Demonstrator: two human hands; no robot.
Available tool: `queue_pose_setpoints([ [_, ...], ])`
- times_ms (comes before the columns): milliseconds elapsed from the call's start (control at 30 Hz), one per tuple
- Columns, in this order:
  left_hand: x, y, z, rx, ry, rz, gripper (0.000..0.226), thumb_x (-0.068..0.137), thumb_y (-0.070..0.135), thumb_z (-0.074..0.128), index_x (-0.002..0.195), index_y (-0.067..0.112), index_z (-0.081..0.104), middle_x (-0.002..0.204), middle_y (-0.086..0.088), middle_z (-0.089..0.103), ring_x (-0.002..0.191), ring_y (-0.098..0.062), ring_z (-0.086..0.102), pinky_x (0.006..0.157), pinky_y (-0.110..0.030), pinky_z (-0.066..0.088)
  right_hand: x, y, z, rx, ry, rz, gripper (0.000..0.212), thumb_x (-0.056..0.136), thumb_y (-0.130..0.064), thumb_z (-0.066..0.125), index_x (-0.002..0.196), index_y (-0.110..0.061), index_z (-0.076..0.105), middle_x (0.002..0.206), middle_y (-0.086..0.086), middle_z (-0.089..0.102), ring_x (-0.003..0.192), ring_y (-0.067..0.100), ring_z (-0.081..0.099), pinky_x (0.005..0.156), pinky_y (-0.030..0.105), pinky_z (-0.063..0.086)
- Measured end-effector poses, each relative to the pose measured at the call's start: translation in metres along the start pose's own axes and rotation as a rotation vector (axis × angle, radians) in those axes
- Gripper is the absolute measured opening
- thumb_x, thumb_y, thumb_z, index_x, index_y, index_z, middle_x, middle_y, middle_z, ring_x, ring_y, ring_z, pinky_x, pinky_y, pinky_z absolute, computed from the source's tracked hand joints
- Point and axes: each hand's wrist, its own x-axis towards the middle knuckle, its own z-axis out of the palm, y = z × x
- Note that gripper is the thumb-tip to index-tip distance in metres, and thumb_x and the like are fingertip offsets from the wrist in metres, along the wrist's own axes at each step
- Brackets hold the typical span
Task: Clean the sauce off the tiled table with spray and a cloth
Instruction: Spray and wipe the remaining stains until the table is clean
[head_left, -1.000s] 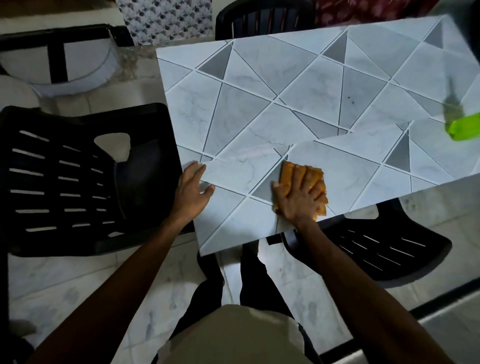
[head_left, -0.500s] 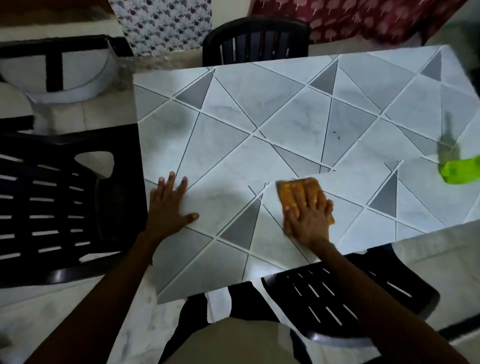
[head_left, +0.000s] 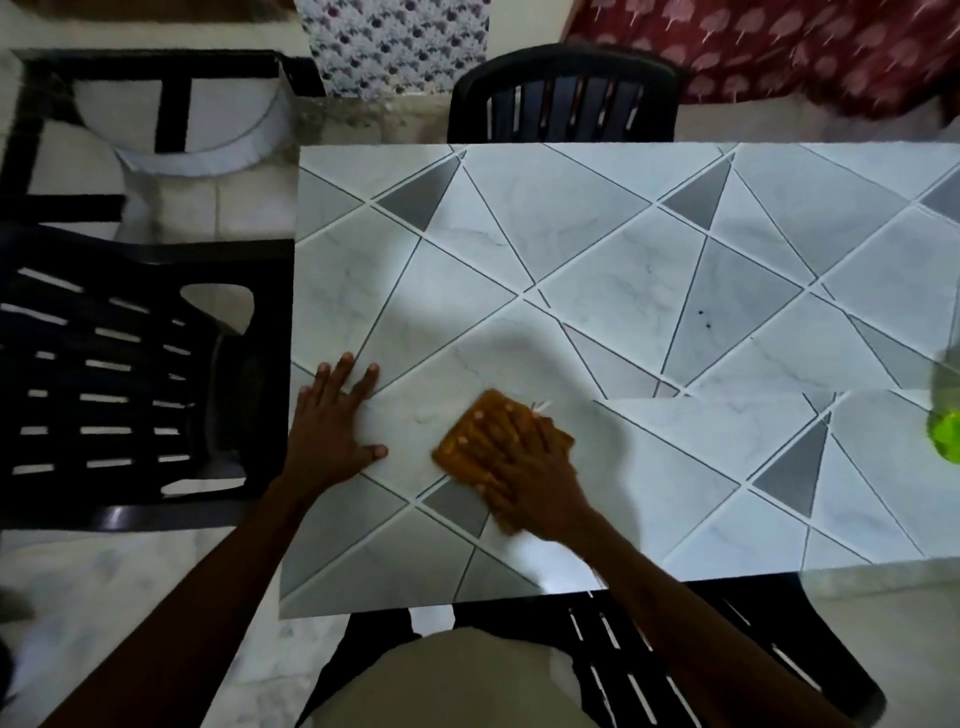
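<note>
The orange cloth (head_left: 452, 457) lies flat on the tiled worktop (head_left: 623, 234), near its front edge and left of centre. The right hand (head_left: 524, 467) covers most of it, its grip spread wide with straight fingers pressing the cloth down rather than pinching it. Blur at the wrist end of the cloth suggests a wiping stroke is under way. Just to the left, the left hand (head_left: 327, 436) rests palm-down on the bare tiles, fingers also splayed and holding nothing, apparently as a brace. No sauce smear shows around the cloth; whatever is there sits under it or is already wiped off, so this patch looks largely done. A few small dark specks (head_left: 702, 318) remain on a grey tile well to the right of the cloth, and they may need a pass. The green spray bottle (head_left: 946, 434) stands at the far right, cut off by the frame edge and well apart from both hands. Around the worktop are black plastic chairs: one on the left (head_left: 130, 374), one at the far side (head_left: 566, 98) and one at the near side under the right arm (head_left: 675, 654). Red patterned fabric (head_left: 779, 47) hangs behind. Nothing lies between the cloth and the specks.
</note>
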Motion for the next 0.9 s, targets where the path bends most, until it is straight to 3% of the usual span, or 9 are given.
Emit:
queue_pose_setpoints([
  [133,0.000,0.004,-0.001,-0.003,0.008,-0.019,0.120,0.059,0.052,0.085,0.156,0.035,0.017,0.166,0.000,0.002,0.151,-0.037,0.004,0.116,-0.063,0.017,0.009,0.089,-0.011,0.036,-0.055,0.428,0.062,0.100,-0.056,0.034,0.159,-0.037,0.027,0.169,0.005,0.020,0.152,0.040,0.021,0.120,0.064,0.018],
  [233,0.000,0.006,-0.003,-0.009,0.014,-0.029,0.119,0.058,0.047,0.088,0.155,0.034,0.020,0.166,-0.001,0.005,0.151,-0.036,0.006,0.116,-0.062,0.018,0.076,0.090,-0.028,0.113,0.059,0.771,0.067,0.096,-0.061,0.030,0.158,-0.035,0.030,0.169,0.004,0.021,0.149,0.046,0.021,0.119,0.065,0.016],
  [333,0.001,0.009,-0.006,0.000,0.002,-0.057,0.121,0.056,0.046,0.089,0.155,0.035,0.021,0.165,0.000,0.006,0.151,-0.035,0.007,0.117,-0.060,0.018,0.121,0.046,-0.029,0.158,0.001,0.680,0.072,0.094,-0.063,0.022,0.160,-0.033,0.025,0.170,0.006,0.016,0.152,0.047,0.012,0.117,0.071,0.011],
  [467,0.007,0.025,-0.009,0.038,-0.020,-0.123,0.124,0.053,0.037,0.093,0.155,0.025,0.023,0.164,-0.009,0.008,0.149,-0.039,0.008,0.118,-0.056,0.019,0.076,-0.011,-0.010,0.077,-0.033,0.147,0.061,0.104,-0.053,0.030,0.161,-0.031,0.024,0.170,0.007,0.015,0.156,0.041,0.001,0.120,0.066,0.009],
  [600,0.019,0.062,-0.008,0.043,-0.024,-0.126,0.106,0.057,0.014,0.084,0.149,0.008,0.032,0.159,-0.021,0.017,0.145,-0.043,0.018,0.118,-0.052,0.021,-0.015,-0.001,-0.003,0.044,0.011,0.057,0.065,0.100,-0.055,0.048,0.159,-0.035,0.028,0.170,0.001,0.017,0.156,0.038,0.010,0.118,0.062,0.019],
  [667,0.025,0.083,0.000,0.025,-0.033,0.030,0.103,0.058,0.029,0.084,0.148,0.012,0.038,0.158,-0.021,0.024,0.143,-0.044,0.024,0.115,-0.055,0.026,-0.045,0.024,-0.005,0.050,-0.005,0.072,0.064,0.099,-0.053,0.049,0.158,-0.036,0.030,0.169,0.000,0.019,0.156,0.035,0.014,0.117,0.062,0.024],
  [767,0.037,0.126,0.020,-0.025,-0.052,0.295,0.102,0.056,0.063,0.067,0.143,0.019,0.039,0.151,-0.021,0.038,0.138,-0.045,0.036,0.109,-0.059,0.034,-0.058,0.063,-0.013,0.115,-0.050,0.281,0.062,0.098,-0.054,0.047,0.157,-0.037,0.033,0.168,0.000,0.024,0.154,0.036,0.020,0.117,0.062,0.025],
  [833,0.043,0.159,0.029,-0.038,-0.087,0.388,0.103,0.053,0.064,0.066,0.142,0.018,0.044,0.148,-0.021,0.042,0.136,-0.043,0.040,0.107,-0.060,0.037,-0.058,0.083,-0.017,0.162,-0.072,0.510,0.062,0.098,-0.058,0.041,0.156,-0.038,0.035,0.167,0.000,0.026,0.152,0.039,0.022,0.117,0.062,0.025],
  [900,0.044,0.196,0.038,0.010,-0.129,0.446,0.107,0.053,0.057,0.080,0.146,0.018,0.043,0.154,-0.017,0.036,0.141,-0.041,0.032,0.111,-0.058,0.032,-0.069,0.108,-0.021,0.162,-0.034,0.754,0.064,0.097,-0.061,0.035,0.157,-0.039,0.030,0.169,-0.001,0.020,0.152,0.039,0.018,0.121,0.060,0.018],
])
